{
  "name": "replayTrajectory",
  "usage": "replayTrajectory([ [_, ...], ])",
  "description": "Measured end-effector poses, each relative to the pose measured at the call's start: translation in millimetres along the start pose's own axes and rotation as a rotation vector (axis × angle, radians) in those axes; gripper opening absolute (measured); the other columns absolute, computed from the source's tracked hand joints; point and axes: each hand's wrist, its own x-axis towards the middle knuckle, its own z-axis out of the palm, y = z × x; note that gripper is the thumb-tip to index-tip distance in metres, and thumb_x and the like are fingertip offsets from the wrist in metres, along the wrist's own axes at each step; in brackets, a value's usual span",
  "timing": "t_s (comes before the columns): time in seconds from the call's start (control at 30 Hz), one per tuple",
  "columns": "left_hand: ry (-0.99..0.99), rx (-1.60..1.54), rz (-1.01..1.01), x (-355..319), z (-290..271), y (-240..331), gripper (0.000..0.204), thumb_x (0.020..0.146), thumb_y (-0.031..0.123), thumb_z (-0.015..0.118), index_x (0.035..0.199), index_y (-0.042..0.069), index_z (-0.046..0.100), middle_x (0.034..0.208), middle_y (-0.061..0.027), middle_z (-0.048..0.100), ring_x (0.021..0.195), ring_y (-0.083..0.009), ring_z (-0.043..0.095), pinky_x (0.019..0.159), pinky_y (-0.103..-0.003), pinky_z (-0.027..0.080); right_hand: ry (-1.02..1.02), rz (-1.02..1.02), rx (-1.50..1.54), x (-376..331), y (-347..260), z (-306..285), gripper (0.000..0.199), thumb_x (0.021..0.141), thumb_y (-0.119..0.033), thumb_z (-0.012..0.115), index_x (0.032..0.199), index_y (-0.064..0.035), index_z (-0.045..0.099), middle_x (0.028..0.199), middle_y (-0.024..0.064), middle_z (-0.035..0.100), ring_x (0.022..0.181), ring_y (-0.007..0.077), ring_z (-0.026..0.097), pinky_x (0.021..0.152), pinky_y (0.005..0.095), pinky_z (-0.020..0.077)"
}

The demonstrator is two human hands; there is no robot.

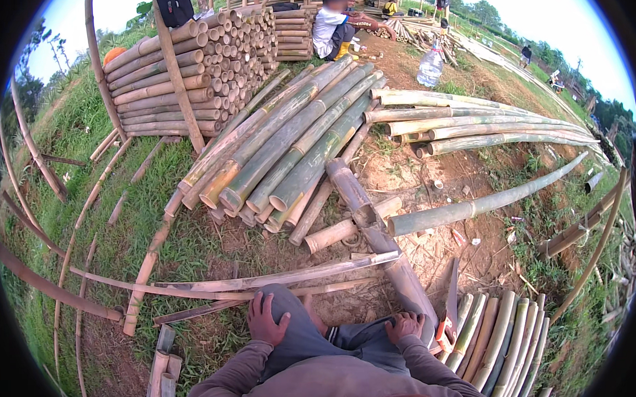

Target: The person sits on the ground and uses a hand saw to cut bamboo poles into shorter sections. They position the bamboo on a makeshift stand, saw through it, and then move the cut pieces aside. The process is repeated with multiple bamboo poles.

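My left hand [267,320] rests on my bent left knee, fingers spread over the grey trousers, holding nothing. On my other thigh lies my right hand [405,326], its fingers laid loosely over the cloth, also without anything in it. Just right of that hand stands a handsaw [448,320] with an orange handle and its blade pointing up. It is beside a thick notched bamboo log [408,283] that runs away from me past my right knee. Cut bamboo poles [501,339] lie side by side at my lower right.
Ahead lies a large pile of long bamboo poles [288,143]. More poles [483,126] and a single long pole [479,205] stretch right. A stacked bamboo bundle [195,77] stands far left between upright posts. A person [333,30] sits behind, near a clear water jug [431,67].
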Motion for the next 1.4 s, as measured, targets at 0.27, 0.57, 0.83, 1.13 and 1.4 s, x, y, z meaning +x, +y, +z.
replayTrajectory([
  [0.27,-0.007,0.000,-0.004,2.9,-2.0,5.4,0.083,0.088,0.050,0.076,0.155,0.011,0.049,0.164,-0.0221,0.037,0.150,-0.0484,0.034,0.123,-0.061,0.028,0.075,0.029,0.052,10.6,10.9,18.9,0.027,0.097,-0.032,0.063,0.113,-0.0188,0.081,0.132,0.0033,0.072,0.138,0.0283,0.055,0.126,0.0571,0.0229],
  [0.57,0.029,0.003,-0.004,-2.3,-4.8,0.4,0.081,0.088,0.049,0.076,0.154,0.010,0.050,0.163,-0.0223,0.038,0.149,-0.0484,0.035,0.123,-0.061,0.028,0.086,0.013,0.073,6.5,-3.3,7.0,0.027,0.096,-0.035,0.065,0.109,-0.0188,0.082,0.129,0.0050,0.073,0.135,0.0290,0.057,0.125,0.0569,0.0246],
  [0.83,0.025,-0.027,0.080,6.7,10.5,6.0,0.081,0.087,0.048,0.076,0.152,0.008,0.050,0.161,-0.0250,0.040,0.148,-0.0514,0.036,0.121,-0.063,0.030,0.570,0.035,0.541,35.5,34.7,-14.6,0.016,0.091,-0.006,0.068,0.102,-0.0085,0.079,0.109,0.0170,0.074,0.103,0.0379,0.071,0.091,0.0485,0.0562],
  [1.13,0.005,0.037,0.001,3.3,-9.8,8.2,0.082,0.084,0.044,0.078,0.150,0.006,0.050,0.160,-0.0256,0.040,0.147,-0.0508,0.037,0.120,-0.064,0.032,1.956,-0.384,0.118,-24.1,-14.1,-405.4,0.027,0.094,0.015,0.065,0.115,-0.0012,0.070,0.110,0.0153,0.071,0.091,0.0277,0.070,0.074,0.0376,0.0576],
  [1.4,0.001,-0.041,0.045,8.4,2.0,1.7,0.082,0.085,0.047,0.077,0.151,0.006,0.051,0.159,-0.0257,0.041,0.148,-0.0520,0.036,0.121,-0.065,0.031,1.650,-0.257,0.156,54.9,13.0,-416.4,0.042,0.091,0.002,0.074,0.132,-0.0023,0.065,0.132,0.0204,0.066,0.123,0.0367,0.065,0.101,0.0459,0.0553],
])
